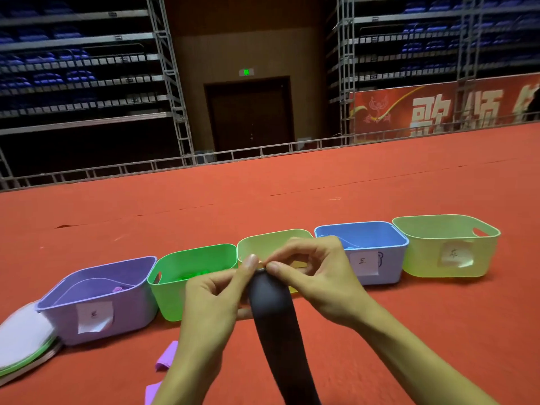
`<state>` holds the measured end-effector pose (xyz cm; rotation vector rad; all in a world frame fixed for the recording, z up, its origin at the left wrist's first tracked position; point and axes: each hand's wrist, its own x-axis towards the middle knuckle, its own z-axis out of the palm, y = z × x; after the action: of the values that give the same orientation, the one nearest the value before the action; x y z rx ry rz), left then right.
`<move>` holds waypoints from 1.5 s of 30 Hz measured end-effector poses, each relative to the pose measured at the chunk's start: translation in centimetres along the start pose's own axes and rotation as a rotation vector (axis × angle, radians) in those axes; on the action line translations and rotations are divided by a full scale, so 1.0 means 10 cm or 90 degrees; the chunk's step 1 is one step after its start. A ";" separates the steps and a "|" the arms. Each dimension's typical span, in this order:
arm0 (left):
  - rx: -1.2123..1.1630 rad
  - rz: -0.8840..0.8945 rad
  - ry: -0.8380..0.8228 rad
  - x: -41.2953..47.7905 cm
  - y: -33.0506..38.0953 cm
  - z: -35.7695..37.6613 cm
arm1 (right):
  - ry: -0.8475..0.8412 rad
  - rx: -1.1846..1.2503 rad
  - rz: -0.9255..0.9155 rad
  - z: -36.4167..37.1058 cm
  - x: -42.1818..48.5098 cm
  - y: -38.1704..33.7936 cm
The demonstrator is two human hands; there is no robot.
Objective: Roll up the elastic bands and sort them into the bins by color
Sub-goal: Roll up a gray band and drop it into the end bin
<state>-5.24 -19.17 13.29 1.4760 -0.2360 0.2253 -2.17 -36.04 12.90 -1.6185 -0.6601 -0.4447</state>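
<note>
A wide dark navy elastic band [276, 325] hangs from my fingertips down to the bottom edge of the frame. My left hand [214, 296] and my right hand [314, 273] both pinch its top end, thumbs and forefingers close together above the bins. Five bins stand in a row on the red floor: purple [96, 290], green [175, 287], pale yellow [271, 239], blue [377, 244] and yellow-green [447, 247]. A purple band [165, 356] lies loose on the floor by my left forearm. Something purple and something green lie inside the purple and green bins.
A stack of flat lids [23, 343], white and green, lies at the far left beside the purple bin. Paper labels are stuck to the bins' fronts. Red carpet [263, 194] stretches behind the bins to a metal rail [175, 162].
</note>
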 end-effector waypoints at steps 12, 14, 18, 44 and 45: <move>0.006 -0.033 -0.144 0.01 0.10 -0.19 | -0.007 0.065 -0.032 -0.03 -0.13 -0.11; -0.001 -0.025 -0.153 0.01 0.10 -0.17 | -0.012 0.076 -0.017 -0.06 -0.13 -0.11; 0.011 0.002 -0.147 0.01 0.09 -0.12 | -0.005 0.041 0.015 -0.06 -0.15 -0.10; -0.031 0.034 -0.116 0.10 -0.08 -0.10 | 0.062 0.159 0.053 0.02 -0.24 0.03; -0.037 0.033 -0.123 0.10 -0.08 -0.11 | 0.064 0.179 0.048 0.02 -0.25 0.03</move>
<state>-3.99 -18.12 12.72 1.4351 -0.4339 0.1164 -3.86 -36.23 11.03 -1.3407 -0.5565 -0.3586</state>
